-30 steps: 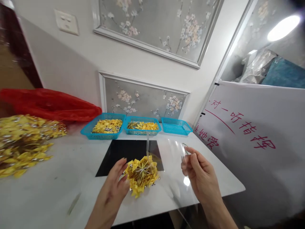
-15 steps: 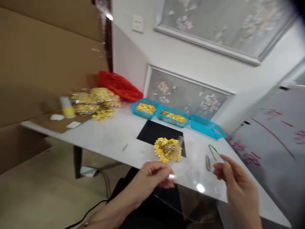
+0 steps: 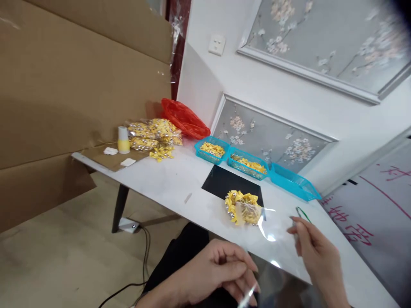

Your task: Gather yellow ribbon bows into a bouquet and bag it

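My left hand [image 3: 215, 273] is low in front of the table edge, its fingers pinched on the near end of a clear plastic sheet [image 3: 268, 239]. My right hand [image 3: 316, 252] is closed on the far edge of the same sheet, beside a thin green wire [image 3: 302, 212]. The sheet stretches between both hands over the white table [image 3: 167, 184]. A bundle of yellow paper pieces with silver beads [image 3: 242, 207] lies on the table just behind the sheet, at the edge of a black mat [image 3: 224, 182].
Three blue baskets [image 3: 247, 164] stand in a row by the wall, two with yellow pieces. A heap of bagged yellow pieces [image 3: 154, 134], a red plastic bag [image 3: 183, 119] and a small cup [image 3: 123, 140] sit at the far left. Cardboard [image 3: 64, 107] stands left. A whiteboard [image 3: 372, 205] leans at right.
My head has turned left and the view has swung. My left hand let go of the yellow bundle, which now lies on the table, and dropped down to pinch the clear sheet.
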Demonstrator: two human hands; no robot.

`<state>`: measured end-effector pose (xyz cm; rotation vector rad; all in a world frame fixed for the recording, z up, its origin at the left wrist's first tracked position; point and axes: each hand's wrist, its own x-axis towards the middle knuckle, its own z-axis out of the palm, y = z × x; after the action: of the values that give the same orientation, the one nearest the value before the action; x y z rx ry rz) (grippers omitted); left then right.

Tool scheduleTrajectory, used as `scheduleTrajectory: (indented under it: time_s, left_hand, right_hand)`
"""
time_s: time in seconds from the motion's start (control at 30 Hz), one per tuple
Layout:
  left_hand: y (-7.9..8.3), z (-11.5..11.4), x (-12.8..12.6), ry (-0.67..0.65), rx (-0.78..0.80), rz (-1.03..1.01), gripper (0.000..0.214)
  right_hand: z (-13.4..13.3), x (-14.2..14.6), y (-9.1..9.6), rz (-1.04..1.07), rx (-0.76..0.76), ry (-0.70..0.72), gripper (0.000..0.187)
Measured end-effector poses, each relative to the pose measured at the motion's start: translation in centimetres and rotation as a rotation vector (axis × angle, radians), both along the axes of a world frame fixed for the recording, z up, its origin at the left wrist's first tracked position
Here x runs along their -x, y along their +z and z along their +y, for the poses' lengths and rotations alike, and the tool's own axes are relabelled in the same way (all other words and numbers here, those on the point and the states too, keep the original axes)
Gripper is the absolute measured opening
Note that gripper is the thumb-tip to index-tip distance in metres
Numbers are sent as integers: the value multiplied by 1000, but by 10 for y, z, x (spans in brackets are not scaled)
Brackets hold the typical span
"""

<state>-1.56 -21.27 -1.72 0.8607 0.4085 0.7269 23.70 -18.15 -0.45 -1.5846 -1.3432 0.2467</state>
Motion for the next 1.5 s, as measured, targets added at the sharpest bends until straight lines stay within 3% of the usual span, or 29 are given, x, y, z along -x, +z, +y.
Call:
scheduleTrajectory:
  time_s: [0.23, 0.47, 0.7, 0.83, 0.9, 1.0, 1.13, 1.2, 1.3, 1.4, 1.5]
  left_hand:
    - [18, 20, 11, 150, -136, 75, 26]
    - [36, 29, 8, 332, -240, 294, 28]
    - [35, 34, 10, 323, -216, 317, 18]
    - [38, 40, 14, 333, -207, 364, 22]
    - [37, 43, 18, 423, -214, 431, 20]
    - [31, 48, 25, 660, -171, 488, 22]
    - [17, 53, 33, 927, 35, 355, 28]
    - [11, 52, 32, 968, 102, 244, 30]
    - [5, 51, 23, 983, 178, 129, 35]
    - [0, 50, 10, 980, 210, 55, 39]
    - [-6, 49, -1, 1025, 228, -5, 39]
  right_hand:
    - [46, 24, 15, 53, -86, 155, 40]
    - [55, 19, 21, -14, -147, 178, 35]
    - [53, 31, 34, -69, -164, 222, 31]
    - [69, 44, 52, -205, -261, 303, 27]
    - [82, 52, 66, -247, -338, 341, 27]
    - [94, 66, 91, -329, -484, 320, 26]
    - [76, 90, 111, -460, -622, 232, 27]
    - [53, 102, 99, -374, -581, 303, 26]
    - [19, 118, 58, -209, -430, 445, 20]
    - [-3, 126, 10, -244, -345, 435, 17]
    - [-9, 125, -21, -229, -293, 412, 18]
